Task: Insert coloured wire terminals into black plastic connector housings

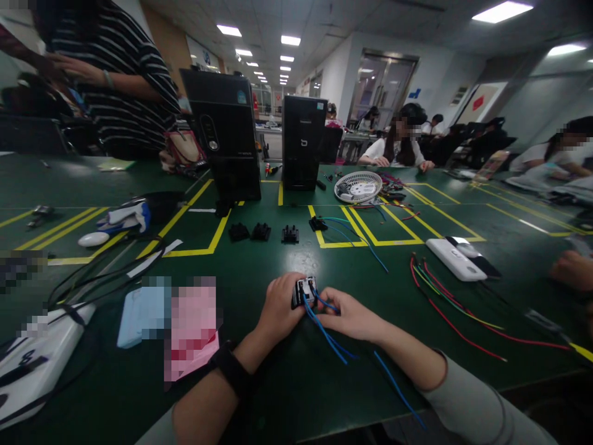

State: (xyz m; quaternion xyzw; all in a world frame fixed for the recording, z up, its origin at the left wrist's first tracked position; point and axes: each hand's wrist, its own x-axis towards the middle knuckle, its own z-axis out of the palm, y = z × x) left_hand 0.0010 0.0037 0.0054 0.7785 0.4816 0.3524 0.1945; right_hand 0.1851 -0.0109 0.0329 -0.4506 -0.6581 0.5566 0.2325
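My left hand is closed round a small black-and-white electrical module above the green table. Several blue wires run out of its near face and hang toward me. At the module's right side, my right hand pinches one blue wire between thumb and fingers. Exactly how that wire's end sits in the module is too small to tell. A loose blue wire lies under my right forearm. Farther off stand three black modules, one of them the middle block, and a black piece with blue and green wires.
Two black computer towers stand at the back. A white basket holds parts. Red and green wires and a white power bank lie right; pink and blue packets left. Other people sit or stand around the table.
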